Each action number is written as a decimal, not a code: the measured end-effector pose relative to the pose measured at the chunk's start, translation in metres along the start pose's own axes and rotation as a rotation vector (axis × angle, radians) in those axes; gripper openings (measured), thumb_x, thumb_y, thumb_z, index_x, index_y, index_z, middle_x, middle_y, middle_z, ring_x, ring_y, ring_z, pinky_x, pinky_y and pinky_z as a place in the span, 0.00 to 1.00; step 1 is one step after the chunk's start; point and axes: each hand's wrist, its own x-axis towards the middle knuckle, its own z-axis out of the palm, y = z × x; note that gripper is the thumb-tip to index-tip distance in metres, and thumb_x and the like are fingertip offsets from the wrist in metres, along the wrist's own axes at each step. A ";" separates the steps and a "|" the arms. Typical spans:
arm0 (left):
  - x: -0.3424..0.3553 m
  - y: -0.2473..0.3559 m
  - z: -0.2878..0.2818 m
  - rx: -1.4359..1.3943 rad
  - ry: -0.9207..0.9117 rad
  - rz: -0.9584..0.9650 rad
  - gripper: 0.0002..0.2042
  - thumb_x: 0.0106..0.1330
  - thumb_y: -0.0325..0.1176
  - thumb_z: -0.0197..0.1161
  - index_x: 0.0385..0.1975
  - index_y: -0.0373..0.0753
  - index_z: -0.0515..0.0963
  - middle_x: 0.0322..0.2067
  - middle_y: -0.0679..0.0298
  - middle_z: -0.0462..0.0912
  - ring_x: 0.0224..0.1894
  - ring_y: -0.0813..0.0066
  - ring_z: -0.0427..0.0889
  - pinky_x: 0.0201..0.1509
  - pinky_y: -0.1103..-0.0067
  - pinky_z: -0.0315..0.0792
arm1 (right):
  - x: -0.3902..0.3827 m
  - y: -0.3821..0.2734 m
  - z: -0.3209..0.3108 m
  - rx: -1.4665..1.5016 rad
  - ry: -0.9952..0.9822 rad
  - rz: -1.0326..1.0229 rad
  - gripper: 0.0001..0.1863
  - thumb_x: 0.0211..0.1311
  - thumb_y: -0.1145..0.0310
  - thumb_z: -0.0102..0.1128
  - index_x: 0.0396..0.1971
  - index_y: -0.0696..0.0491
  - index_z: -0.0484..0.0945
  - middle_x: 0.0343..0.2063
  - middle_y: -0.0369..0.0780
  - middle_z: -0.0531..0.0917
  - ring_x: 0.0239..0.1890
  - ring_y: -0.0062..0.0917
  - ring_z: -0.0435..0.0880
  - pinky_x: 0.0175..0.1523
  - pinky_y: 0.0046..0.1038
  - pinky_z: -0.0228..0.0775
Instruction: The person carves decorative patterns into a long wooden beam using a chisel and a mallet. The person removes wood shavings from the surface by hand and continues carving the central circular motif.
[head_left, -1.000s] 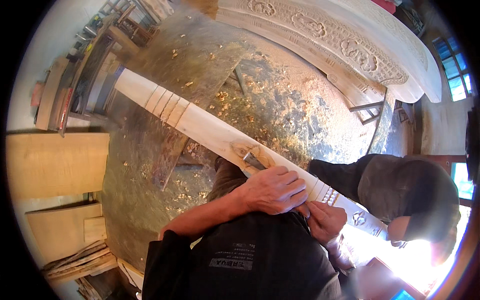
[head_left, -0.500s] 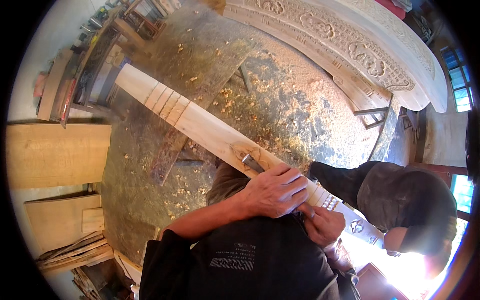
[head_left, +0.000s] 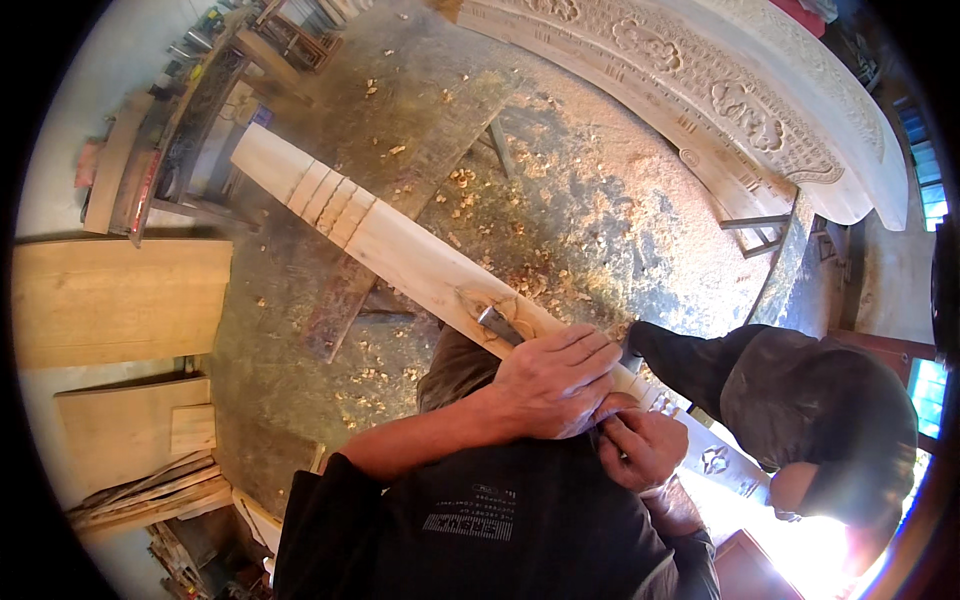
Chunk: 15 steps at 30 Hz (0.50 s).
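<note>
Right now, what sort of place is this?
Likely a woodcarving workshop: a long, pale, grooved wooden plank, a big, curved, pale wooden panel carved in relief, and curled tan wood shavings scattered about.

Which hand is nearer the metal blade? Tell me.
Left: the left hand is close behind the metal blade; the right hand is farther back, beyond the left one.

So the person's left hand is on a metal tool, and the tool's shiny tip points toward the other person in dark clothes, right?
Not quite: the metal tool's tip points the opposite way, up and to the left, away from the other person in dark clothes. The head view shows it. The left hand is on the tool.
</note>
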 end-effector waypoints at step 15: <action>0.001 0.001 -0.003 0.000 -0.010 -0.034 0.15 0.60 0.41 0.76 0.25 0.36 0.82 0.44 0.54 0.88 0.50 0.57 0.89 0.62 0.64 0.81 | -0.008 0.012 0.018 0.399 0.373 -0.062 0.43 0.83 0.34 0.36 0.33 0.60 0.85 0.30 0.51 0.89 0.36 0.50 0.92 0.48 0.55 0.85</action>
